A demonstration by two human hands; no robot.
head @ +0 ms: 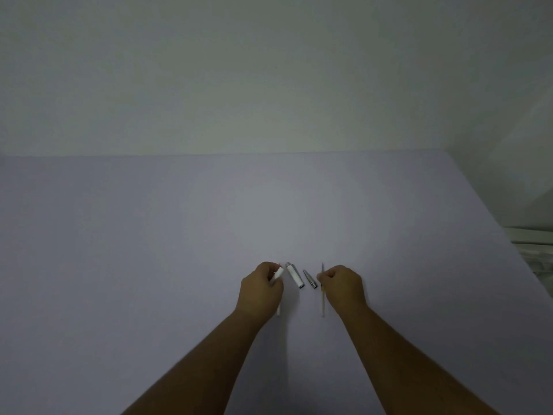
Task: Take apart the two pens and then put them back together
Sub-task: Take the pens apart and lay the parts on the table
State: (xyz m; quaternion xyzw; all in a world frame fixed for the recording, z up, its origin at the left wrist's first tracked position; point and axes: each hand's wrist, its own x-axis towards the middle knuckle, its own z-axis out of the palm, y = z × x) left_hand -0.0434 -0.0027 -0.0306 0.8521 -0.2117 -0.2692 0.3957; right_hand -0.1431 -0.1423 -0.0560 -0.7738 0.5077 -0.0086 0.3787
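Note:
My left hand is closed around a white pen piece whose end sticks out past my fingers; a thin white bit shows below the hand. Just to the right, a white barrel section with a silver tip lies on the table, and beside it a grey metal tip cone. My right hand is curled over a thin refill that lies pointing away from me; my fingertips pinch at it near its middle.
The parts lie on a wide pale lilac table that meets a plain wall at the back. At the right edge of the table, a white object sits lower down.

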